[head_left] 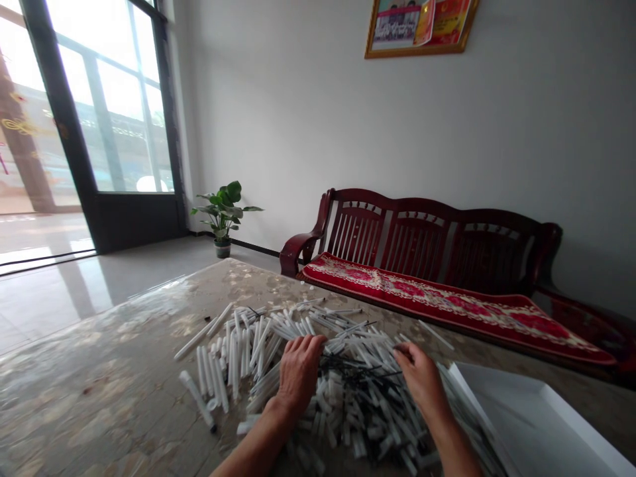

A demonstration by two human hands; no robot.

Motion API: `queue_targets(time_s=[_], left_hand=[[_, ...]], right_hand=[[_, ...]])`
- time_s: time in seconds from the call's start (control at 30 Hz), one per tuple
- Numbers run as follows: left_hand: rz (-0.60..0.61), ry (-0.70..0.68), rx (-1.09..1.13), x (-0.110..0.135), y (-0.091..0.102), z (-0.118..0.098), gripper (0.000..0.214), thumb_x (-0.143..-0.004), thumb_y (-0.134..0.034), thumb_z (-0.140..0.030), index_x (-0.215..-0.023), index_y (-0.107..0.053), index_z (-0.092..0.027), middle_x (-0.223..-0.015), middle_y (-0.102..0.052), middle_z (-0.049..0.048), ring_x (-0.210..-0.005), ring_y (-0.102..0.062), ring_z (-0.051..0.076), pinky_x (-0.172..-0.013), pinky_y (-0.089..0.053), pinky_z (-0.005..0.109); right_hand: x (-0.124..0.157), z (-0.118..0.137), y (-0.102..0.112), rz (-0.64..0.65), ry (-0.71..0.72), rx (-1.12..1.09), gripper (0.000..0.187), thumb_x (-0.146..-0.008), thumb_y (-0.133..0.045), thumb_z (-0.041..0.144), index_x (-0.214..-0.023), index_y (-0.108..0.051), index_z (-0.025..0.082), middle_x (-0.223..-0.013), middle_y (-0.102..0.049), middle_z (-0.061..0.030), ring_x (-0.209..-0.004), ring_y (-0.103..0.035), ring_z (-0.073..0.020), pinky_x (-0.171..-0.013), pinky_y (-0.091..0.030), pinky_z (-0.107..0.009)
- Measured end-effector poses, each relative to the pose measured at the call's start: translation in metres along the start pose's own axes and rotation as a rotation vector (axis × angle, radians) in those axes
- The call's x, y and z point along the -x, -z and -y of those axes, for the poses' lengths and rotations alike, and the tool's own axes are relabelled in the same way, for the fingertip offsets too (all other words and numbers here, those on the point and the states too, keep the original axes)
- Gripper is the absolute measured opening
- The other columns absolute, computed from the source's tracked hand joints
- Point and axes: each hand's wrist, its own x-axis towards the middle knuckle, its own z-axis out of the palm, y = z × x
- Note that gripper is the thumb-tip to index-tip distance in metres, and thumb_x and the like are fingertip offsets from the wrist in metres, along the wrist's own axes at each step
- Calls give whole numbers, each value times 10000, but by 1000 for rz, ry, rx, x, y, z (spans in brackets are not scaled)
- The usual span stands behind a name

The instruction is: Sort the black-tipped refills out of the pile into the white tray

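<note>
A loose pile of white plastic tubes (258,344), looking like pen barrels, covers the middle of the table. My left hand (299,371) is over the pile, its fingers curled together and pointing right; what they hold, if anything, is hidden. At the pile's right side, my right hand (421,377) has thumb and forefinger pinched together, with something too small to name at the tips. Between the hands lie thin dark sticks (370,371) that resemble pen refills. Short translucent cap-like pieces (332,397) are heaped nearer to me.
A white open box (527,404) stands on the table at the right, beside long clear strips. The table (124,358) has a patterned cover. Behind it are a dark red wooden bench (422,232) with a red cloth (397,285), a potted plant (222,212) and a glass door.
</note>
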Motion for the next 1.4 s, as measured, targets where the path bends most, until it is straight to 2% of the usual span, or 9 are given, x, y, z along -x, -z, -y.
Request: queue_targets(time_s=[0.17,0.3,0.5,0.77,1.0,1.1,1.2,1.3,1.4], left_hand=[[-98,57,-50,-10,18,12,186,-948,-541,-192,-1057,-680,-250,-900,-735,24,-851,-635,224,-822,-413,355],[-167,201,-186,-14,36,31,234,-960,-501,-180,-1075,-696,-238,-929,-748,49,-897,-630,243,-988,-356,421],[25,400,-294,-8,39,44,349,-908,-519,-109,-1154,-706,-272,-1134,-722,67,-1069,-586,281,-1085,-280,501],[249,251,-232,-5,19,43,343,-849,-562,-67,-1019,-758,-292,-1158,-710,77,-1211,-543,318,-1099,-301,547],[121,120,-95,-5,11,44,232,-867,-621,-110,-968,-743,-280,-1058,-759,39,-1143,-617,307,-1105,-315,590],[23,-79,46,-7,10,31,177,-888,-637,-149,-994,-724,-261,-966,-756,27,-1049,-654,258,-1089,-370,517],[20,-267,183,-6,12,10,123,-932,-610,-227,-999,-712,-243,-830,-708,10,-830,-649,185,-900,-493,357],[72,-340,221,-2,11,-7,147,-959,-577,-304,-998,-708,-250,-781,-666,2,-726,-609,162,-690,-479,277],[99,-363,215,2,7,-15,183,-975,-546,-335,-957,-704,-245,-760,-653,-2,-688,-601,153,-658,-457,269]], right_hand=[[17,14,-26,208,2,-37,259,-738,-586,464,-680,-682,231,-655,-692,-31,-612,-640,-216,-545,-466,-300],[24,18,-35,280,-116,-23,302,-759,-542,488,-781,-700,231,-567,-663,-19,-457,-576,-185,-410,-373,-263],[22,27,-27,245,-109,89,413,-753,-473,501,-929,-705,209,-607,-673,-29,-482,-591,-195,-415,-369,-273],[25,31,-30,246,-36,54,370,-727,-477,487,-857,-697,219,-635,-682,-34,-585,-661,-225,-539,-451,-312],[25,30,-33,270,-35,42,346,-734,-494,479,-859,-700,230,-616,-671,-27,-586,-659,-225,-503,-426,-302],[30,31,-39,292,-48,28,345,-767,-491,503,-867,-682,233,-608,-657,-23,-572,-652,-223,-460,-399,-289],[40,37,-47,349,-64,-19,355,-827,-466,556,-798,-626,240,-656,-651,-18,-546,-638,-198,-436,-391,-272],[50,45,-54,401,-63,-65,438,-871,-414,627,-702,-540,243,-612,-588,5,-507,-589,-171,-445,-404,-262],[54,49,-57,402,-16,4,467,-877,-411,635,-639,-495,243,-529,-519,23,-494,-528,-159,-466,-382,-261]])
